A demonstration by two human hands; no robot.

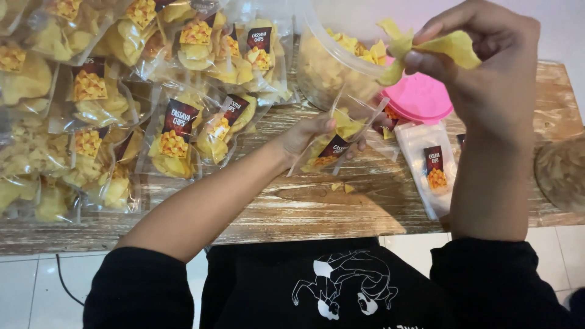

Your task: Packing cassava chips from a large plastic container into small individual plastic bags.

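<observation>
Open bag [332, 143] in left hand [304, 135] — part-filled — right hand [487, 67] pinching chips [451, 47].

Bright, even indoor light from above, slightly warm. Soft glare on the clear plastic of the filled bags [91, 103] at upper left, washing out detail there. Faint white sheen along the rim of the clear tub [329, 55]. Short, soft shadows under the left hand [311, 137] on the wooden table [292, 207]. Right hand [487, 67] close to the lens, mildly soft. Slight wide-angle stretch at the edges. Overexposed white patch at top right.
</observation>
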